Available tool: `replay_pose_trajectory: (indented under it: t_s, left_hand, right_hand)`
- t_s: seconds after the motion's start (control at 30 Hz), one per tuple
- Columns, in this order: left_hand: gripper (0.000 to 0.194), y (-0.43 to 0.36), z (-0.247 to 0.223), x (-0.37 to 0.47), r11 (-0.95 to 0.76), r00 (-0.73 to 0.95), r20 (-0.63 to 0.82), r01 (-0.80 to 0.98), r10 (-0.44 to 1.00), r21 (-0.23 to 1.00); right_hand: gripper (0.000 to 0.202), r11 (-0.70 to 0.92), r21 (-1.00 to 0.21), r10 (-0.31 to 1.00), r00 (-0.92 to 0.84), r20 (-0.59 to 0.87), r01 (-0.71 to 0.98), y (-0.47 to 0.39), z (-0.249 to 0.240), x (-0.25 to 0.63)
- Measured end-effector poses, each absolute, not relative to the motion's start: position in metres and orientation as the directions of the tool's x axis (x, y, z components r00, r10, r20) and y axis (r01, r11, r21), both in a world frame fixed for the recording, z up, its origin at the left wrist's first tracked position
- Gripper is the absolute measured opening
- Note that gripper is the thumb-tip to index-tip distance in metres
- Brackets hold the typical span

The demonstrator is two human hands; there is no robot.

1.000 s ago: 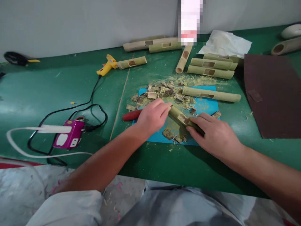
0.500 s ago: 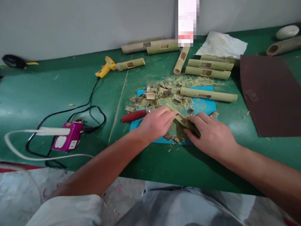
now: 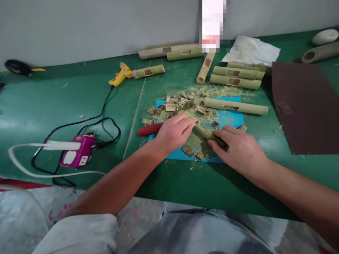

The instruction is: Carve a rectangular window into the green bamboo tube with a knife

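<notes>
In the head view, the only one here, the person's right hand (image 3: 239, 148) is gripping the near end of a slotted bamboo tube (image 3: 209, 134), its thumb lying along one side and its fingers wrapping over the other. The tube is lying aslant above a blue mat (image 3: 228, 121), its far end pointing up and to the left. The left hand (image 3: 174, 133) is reaching across the tube's farther half, its fingers closing together at the edge of the slot; whether they are pinching anything small, one cannot tell. A red handle (image 3: 148, 130) is sticking out from behind the left hand, the rest of it hidden. Bamboo chips (image 3: 170, 107) and shavings are covering much of the mat, while another tube (image 3: 249, 107) is lying across its far right corner. Farther back on the green table (image 3: 169, 187), a yellow glue gun (image 3: 120, 76) is resting with its nose at a short tube (image 3: 156, 70). A purple adapter (image 3: 79, 150) is sitting at the left, and a dark brown sheet (image 3: 304, 109) is lying at the right.
</notes>
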State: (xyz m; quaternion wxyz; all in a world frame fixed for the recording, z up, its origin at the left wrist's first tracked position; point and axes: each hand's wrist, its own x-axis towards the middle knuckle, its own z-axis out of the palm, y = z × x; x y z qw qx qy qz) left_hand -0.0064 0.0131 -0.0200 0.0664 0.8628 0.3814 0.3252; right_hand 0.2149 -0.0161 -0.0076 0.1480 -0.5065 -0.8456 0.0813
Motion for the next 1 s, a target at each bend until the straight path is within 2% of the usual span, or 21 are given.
replay_pose_trajectory:
  t_s: [0.13,0.3,0.4,0.53,0.7,0.8,0.9,1.0]
  left_hand:
    - [0.018,0.021,-0.02,-0.013,-0.672,0.418,0.573,0.651,0.705,0.353]
    - [0.019,0.024,-0.021,-0.015,-0.614,0.363,0.566,0.706,0.741,0.352]
    - [0.02,0.021,-0.022,-0.01,-0.651,0.394,0.571,0.669,0.72,0.36]
    - [0.017,0.019,-0.023,-0.009,-0.709,0.495,0.527,0.609,0.69,0.356]
    - [0.019,0.022,-0.021,-0.013,-0.671,0.454,0.543,0.673,0.706,0.31]
    - [0.02,0.02,-0.021,-0.012,-0.72,0.526,0.518,0.625,0.674,0.302]
    - [0.021,0.016,-0.021,-0.01,-0.685,0.476,0.54,0.667,0.694,0.293]
    - [0.021,0.016,-0.021,-0.01,-0.704,0.525,0.501,0.65,0.689,0.286]
  right_hand:
    - [0.027,0.486,-0.25,0.872,-0.448,0.196,0.837,-0.018,-0.006,0.214]
    - [0.033,0.516,-0.2,0.851,-0.471,0.233,0.833,-0.026,-0.004,0.214]
    - [0.024,0.508,-0.221,0.861,-0.478,0.174,0.833,-0.026,-0.003,0.213]
    - [0.022,0.506,-0.27,0.862,-0.482,0.156,0.819,-0.024,-0.005,0.211]
    - [0.023,0.496,-0.364,0.867,-0.47,0.162,0.789,-0.023,-0.008,0.213]
    - [0.022,0.497,-0.378,0.865,-0.477,0.153,0.781,-0.023,-0.008,0.214]
    - [0.023,0.507,-0.374,0.861,-0.481,0.167,0.777,-0.023,-0.009,0.215]
    - [0.024,0.507,-0.378,0.86,-0.484,0.161,0.775,-0.023,-0.009,0.214]
